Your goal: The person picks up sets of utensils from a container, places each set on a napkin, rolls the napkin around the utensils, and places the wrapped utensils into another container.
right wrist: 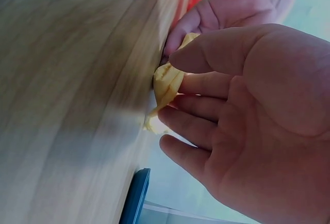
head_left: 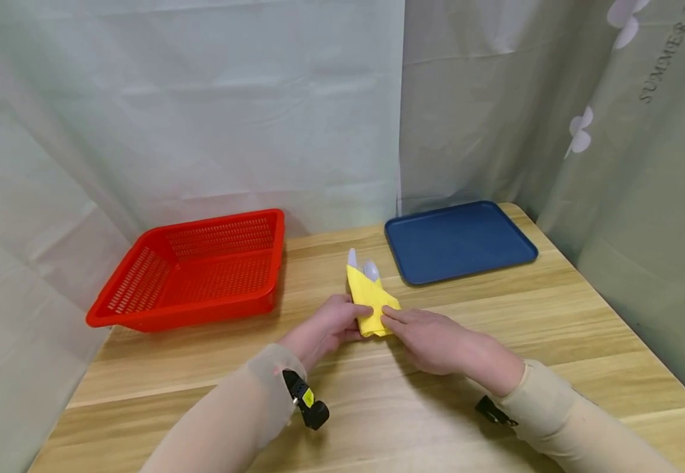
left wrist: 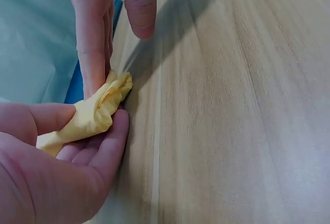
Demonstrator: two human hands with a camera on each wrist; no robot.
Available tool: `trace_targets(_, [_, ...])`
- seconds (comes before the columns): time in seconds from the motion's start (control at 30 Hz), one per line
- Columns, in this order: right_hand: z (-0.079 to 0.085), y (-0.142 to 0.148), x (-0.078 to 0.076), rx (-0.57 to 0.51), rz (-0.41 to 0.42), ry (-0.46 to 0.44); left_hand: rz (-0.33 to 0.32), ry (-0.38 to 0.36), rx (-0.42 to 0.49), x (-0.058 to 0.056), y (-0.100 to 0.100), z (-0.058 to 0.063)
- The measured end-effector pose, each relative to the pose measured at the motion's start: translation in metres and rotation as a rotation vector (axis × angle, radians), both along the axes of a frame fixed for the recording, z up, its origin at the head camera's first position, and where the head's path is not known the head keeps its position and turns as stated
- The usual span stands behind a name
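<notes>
A yellow napkin (head_left: 372,303) is wrapped around pale plastic cutlery, whose upper ends stick out at the far end. A spoon (head_left: 371,270) shows its bowl, and next to it rises a narrow flat-ended piece (head_left: 352,257), like a knife. My left hand (head_left: 332,320) holds the lower left of the bundle, thumb on top and fingers curled beneath, as the left wrist view shows. From the other side my right hand (head_left: 437,338) touches the napkin with nearly straight fingertips. In the right wrist view its palm and thumb (right wrist: 206,53) stand away from the table.
On the wooden table (head_left: 378,407), a red plastic basket (head_left: 200,309) with slotted walls stands at the left. A blue tray (head_left: 461,242) lies at the back right, beyond the napkin. Pale curtains (head_left: 230,112) hang around the table's back and sides.
</notes>
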State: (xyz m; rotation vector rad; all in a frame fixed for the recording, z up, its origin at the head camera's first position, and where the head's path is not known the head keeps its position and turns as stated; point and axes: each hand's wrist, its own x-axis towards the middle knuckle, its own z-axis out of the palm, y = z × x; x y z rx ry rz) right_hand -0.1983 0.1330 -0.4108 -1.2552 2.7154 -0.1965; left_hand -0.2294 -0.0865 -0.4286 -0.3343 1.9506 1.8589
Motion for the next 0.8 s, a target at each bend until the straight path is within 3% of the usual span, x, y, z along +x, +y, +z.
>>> trace_targets(0.3, [0.007,0.004,0.005,-0.067,0.037,0.114,-0.032,0.055,0.206,0.001,-0.014,-0.013])
trace_targets(0.5, [0.008,0.015,0.015,-0.114,0.033,0.188,-0.026,0.079,0.339,0.008,-0.009,-0.02])
trace_targets(0.8, [0.014,0.022,0.018,-0.133,0.032,0.243,-0.005,0.13,0.393,0.01,0.0,-0.02])
